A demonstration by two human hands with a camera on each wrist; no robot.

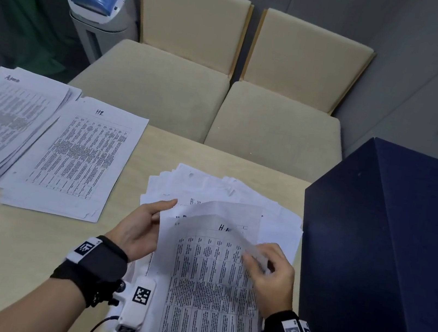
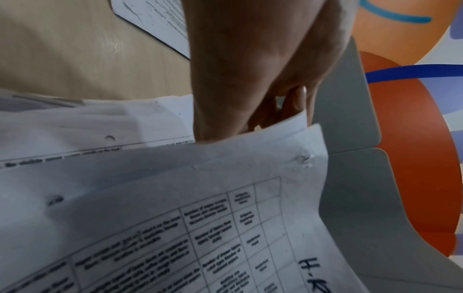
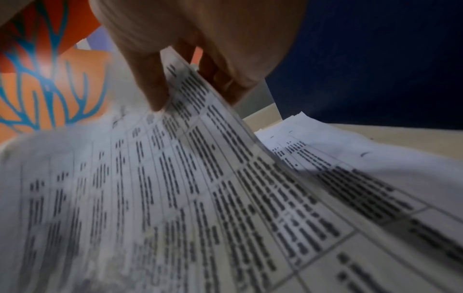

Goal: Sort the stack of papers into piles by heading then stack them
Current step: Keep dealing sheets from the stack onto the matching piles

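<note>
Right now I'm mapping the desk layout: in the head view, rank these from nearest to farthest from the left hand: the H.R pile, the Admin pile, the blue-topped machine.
From the left hand:
1. H.R pile, on the table just up and left of the hand.
2. Admin pile, further left, at the table's left edge.
3. Blue-topped machine, off the table, beside the left chair.

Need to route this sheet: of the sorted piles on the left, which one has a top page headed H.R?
The H.R pile, nearer the hands. The far-left pile is thicker, with a different, longer heading.
</note>
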